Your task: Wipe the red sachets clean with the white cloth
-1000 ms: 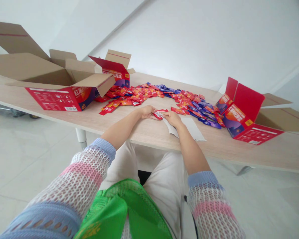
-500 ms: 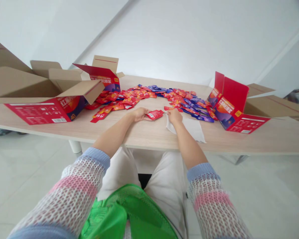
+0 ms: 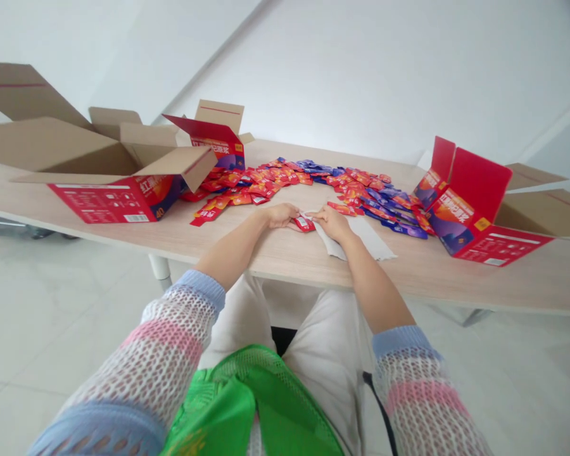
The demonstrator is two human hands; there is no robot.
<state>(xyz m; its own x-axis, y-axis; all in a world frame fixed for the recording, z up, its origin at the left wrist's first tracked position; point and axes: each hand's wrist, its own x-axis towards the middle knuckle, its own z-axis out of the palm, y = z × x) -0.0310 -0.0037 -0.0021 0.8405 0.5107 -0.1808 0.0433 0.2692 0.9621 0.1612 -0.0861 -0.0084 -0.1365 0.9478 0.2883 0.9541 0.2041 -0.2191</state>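
A pale wood-grain table crosses the scene before a white wall. At its near middle, the left hand pinches a small red packet with pale lettering and a white panel; the print is too small to read, and fingers cover its left end. The right hand, fingers drawn in, grips a fold of white cloth against the packet's upper edge; the exact contact is hard to make out. The cloth spreads under the right wrist.

Beyond, red, orange and purple packets lie in an overlapping arc. Three open red cartons flank them: a right carton, a near-left carton, its flaps cut off by the frame, and a far-left carton, partly hidden behind it. The cartons' floors are out of sight, so their contents cannot be told.
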